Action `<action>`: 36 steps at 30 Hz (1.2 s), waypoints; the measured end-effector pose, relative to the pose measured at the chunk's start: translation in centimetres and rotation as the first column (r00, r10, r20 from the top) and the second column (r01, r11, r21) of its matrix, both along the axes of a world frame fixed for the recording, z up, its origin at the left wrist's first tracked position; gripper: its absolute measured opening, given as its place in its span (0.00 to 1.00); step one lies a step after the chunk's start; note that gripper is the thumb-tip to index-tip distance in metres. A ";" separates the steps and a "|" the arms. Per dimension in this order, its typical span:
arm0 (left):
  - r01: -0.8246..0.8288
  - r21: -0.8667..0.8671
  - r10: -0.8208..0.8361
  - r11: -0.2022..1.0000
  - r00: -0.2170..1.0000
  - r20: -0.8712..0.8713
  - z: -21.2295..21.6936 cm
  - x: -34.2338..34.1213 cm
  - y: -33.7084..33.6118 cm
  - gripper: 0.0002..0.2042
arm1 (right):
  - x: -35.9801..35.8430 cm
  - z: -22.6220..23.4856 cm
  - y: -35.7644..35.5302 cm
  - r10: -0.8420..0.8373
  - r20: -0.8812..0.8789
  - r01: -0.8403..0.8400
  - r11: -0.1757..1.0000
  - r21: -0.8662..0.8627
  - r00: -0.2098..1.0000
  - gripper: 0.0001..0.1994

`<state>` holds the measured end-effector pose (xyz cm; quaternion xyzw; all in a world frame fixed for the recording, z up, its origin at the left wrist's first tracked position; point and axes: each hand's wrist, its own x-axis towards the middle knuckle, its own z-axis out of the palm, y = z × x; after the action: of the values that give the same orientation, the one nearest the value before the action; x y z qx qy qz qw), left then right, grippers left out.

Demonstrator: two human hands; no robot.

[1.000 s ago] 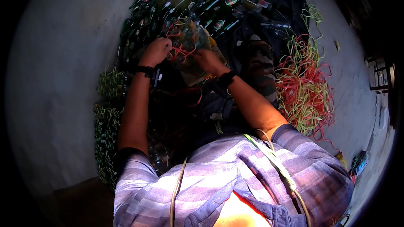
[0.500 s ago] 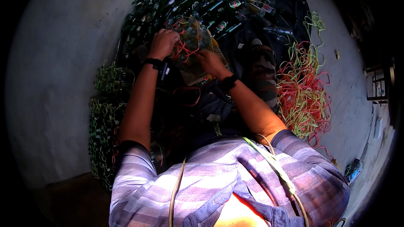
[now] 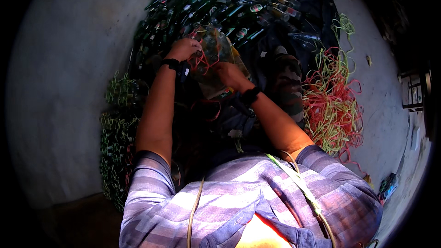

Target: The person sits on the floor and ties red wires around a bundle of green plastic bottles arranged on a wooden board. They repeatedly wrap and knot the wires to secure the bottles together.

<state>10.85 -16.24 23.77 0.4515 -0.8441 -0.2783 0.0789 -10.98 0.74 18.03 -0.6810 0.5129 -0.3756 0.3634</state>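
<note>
Between my hands stands a bundle of glass bottles (image 3: 212,40), grouped upright in a tan, worn-looking crate or carton (image 3: 216,87). Across its tops loops a red cord (image 3: 212,64). My left hand (image 3: 187,48) is closed on the cord at the bundle's left side, fingers bent over it. On the near right side, my right hand (image 3: 232,76) is closed around the cord where it runs down to the fingers; its fingertips are partly hidden. Each wrist has a dark band.
A large heap of green bottles (image 3: 202,4) lies ahead. Tangled red and yellow-green cords (image 3: 331,105) are piled at the right. Bottles tied with green cord (image 3: 117,144) stand at the left. A leg in camouflage cloth (image 3: 285,78) is right of the bundle.
My left hand has moved slightly right and down with the cord. My right hand has shifted slightly down and right. The loop across the bottles has changed shape.
</note>
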 end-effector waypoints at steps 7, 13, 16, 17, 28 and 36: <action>-0.017 0.052 0.019 0.998 0.999 -0.041 -0.1 -0.8 -0.2 0.09 | -1.3 -1.9 -1.5 0.085 -0.015 -0.086 0.978 -0.190 0.996 0.15; -0.044 0.248 0.093 0.968 0.978 -0.188 0.6 -0.7 1.5 0.06 | -1.9 0.6 -0.4 0.092 0.000 -0.091 0.991 -0.102 0.996 0.14; -0.036 0.259 0.095 0.965 0.971 -0.219 0.5 -0.4 1.2 0.06 | -2.6 -0.2 -1.3 0.168 0.019 -0.162 0.971 -0.176 0.986 0.13; -0.040 0.251 0.098 0.967 0.970 -0.221 0.2 -0.2 1.2 0.06 | -2.6 0.0 -1.1 0.166 0.030 -0.159 0.972 -0.172 0.986 0.13; -0.464 0.058 0.394 0.884 0.673 -0.626 -0.1 -0.4 6.5 0.10 | -5.2 0.7 -1.2 0.306 -0.149 -0.341 0.858 -0.384 0.940 0.10; -0.685 0.028 0.496 0.728 0.497 -0.712 -7.8 -0.6 17.3 0.34 | -4.2 4.6 0.5 0.280 -0.016 -0.278 0.944 -0.180 0.960 0.11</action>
<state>10.23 1.10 16.01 0.5662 -0.5737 -0.2651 0.5291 -15.21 1.22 22.65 -0.7749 0.3736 -0.3686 0.3522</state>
